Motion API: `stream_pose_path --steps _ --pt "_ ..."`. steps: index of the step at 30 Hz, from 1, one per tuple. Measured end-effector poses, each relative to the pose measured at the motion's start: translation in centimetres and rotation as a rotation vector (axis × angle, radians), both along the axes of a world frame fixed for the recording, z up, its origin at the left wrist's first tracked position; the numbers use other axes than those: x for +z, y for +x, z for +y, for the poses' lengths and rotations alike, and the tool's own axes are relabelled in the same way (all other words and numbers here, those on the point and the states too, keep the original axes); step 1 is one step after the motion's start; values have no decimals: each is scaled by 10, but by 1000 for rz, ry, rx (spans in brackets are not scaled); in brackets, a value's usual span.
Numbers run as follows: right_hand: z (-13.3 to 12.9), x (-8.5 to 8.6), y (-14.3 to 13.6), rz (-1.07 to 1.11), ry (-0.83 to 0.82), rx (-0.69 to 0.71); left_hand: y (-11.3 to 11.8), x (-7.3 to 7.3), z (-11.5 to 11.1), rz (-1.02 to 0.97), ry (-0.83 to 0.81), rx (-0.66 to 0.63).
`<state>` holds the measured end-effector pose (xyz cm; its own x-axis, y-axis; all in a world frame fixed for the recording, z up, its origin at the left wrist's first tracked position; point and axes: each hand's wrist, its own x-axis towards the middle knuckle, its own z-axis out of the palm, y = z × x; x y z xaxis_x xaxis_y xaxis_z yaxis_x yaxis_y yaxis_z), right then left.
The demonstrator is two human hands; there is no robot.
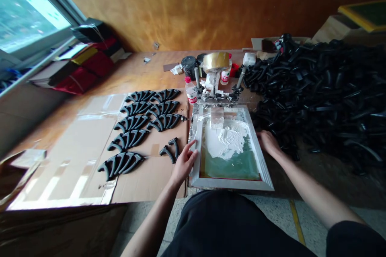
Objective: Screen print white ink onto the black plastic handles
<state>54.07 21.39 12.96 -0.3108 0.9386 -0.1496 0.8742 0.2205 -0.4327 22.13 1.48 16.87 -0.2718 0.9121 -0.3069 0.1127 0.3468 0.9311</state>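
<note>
A silver-framed printing screen (267, 176) lies in front of me, with white paste (232, 138) spread over the upper part of its green mesh. At its left edge is my left hand (184, 164), thumb and fingers apart, the fingertips at the frame. My right hand (269, 143) is beside the right edge, near the black pile; its fingers are bent together and their tips are partly hidden. A metal clamp stand (218, 98) is at the screen's far end. Two loose black curved handles (171, 150) lie on the cardboard left of my left hand.
Black handles (125, 164) lie in several rows on cardboard (81, 140) at the left. A large heap of black handles (325, 88) covers the right side. Behind the stand are a tape roll (216, 61), a red-capped bottle (190, 90) and a dark tub (189, 66).
</note>
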Motion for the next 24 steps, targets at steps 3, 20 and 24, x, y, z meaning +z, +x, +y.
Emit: stream_pose_path --steps 3,20,24 --pt "19 19 -17 -38 244 -84 0 -27 2 201 -61 -35" --pt "-44 52 -94 77 261 1067 -6 -56 8 308 -151 -39" --pt "-41 55 -104 101 276 950 -5 -55 8 303 -146 -20"
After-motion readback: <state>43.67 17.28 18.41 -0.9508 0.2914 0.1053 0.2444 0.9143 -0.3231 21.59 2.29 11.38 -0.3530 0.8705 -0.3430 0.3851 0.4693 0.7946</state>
